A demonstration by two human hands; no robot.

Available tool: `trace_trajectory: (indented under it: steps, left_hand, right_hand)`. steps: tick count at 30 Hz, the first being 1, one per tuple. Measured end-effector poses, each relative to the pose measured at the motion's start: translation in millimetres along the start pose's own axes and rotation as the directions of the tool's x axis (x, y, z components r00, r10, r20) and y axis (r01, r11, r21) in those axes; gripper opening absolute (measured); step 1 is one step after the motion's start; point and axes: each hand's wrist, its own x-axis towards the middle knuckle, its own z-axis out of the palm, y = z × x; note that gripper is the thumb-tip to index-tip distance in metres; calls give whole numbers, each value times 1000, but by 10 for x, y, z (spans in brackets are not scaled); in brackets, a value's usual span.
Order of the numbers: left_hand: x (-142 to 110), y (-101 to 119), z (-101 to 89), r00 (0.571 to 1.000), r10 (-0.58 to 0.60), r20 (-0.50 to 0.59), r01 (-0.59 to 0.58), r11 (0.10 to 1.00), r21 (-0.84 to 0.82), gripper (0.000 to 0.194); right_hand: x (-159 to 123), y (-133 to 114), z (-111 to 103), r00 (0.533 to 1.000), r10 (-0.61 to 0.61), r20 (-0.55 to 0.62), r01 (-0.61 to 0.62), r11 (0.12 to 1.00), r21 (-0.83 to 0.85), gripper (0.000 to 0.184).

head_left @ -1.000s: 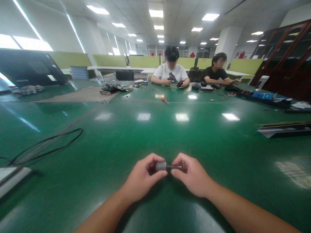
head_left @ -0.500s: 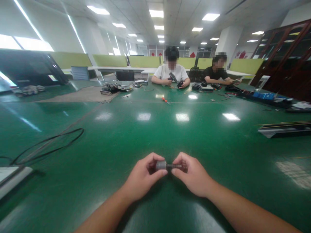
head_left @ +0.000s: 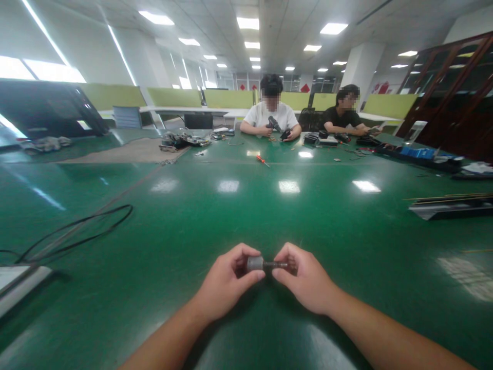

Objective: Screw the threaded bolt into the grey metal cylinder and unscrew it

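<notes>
A small grey metal cylinder with a thin dark shaft sticking out of its right end is held just above the green table, low in the middle of the head view. My left hand pinches the cylinder between thumb and fingers. My right hand grips the shaft's end with its fingertips. The two hands almost touch. What the shaft's far end looks like is hidden in my right fingers.
A black cable loop and a white flat object lie at the left. A dark flat panel lies at the right. Two people sit at the far side with tools; a red screwdriver lies before them.
</notes>
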Motion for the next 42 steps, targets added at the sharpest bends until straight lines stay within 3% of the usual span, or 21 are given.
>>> trace_trajectory:
  steps: [42]
  left_hand:
    - [1, 2, -24, 1000, 17, -20, -17, 1000, -5, 26]
  right_hand:
    - [-9, -46, -10, 1000, 20, -18, -19, 998, 54, 9]
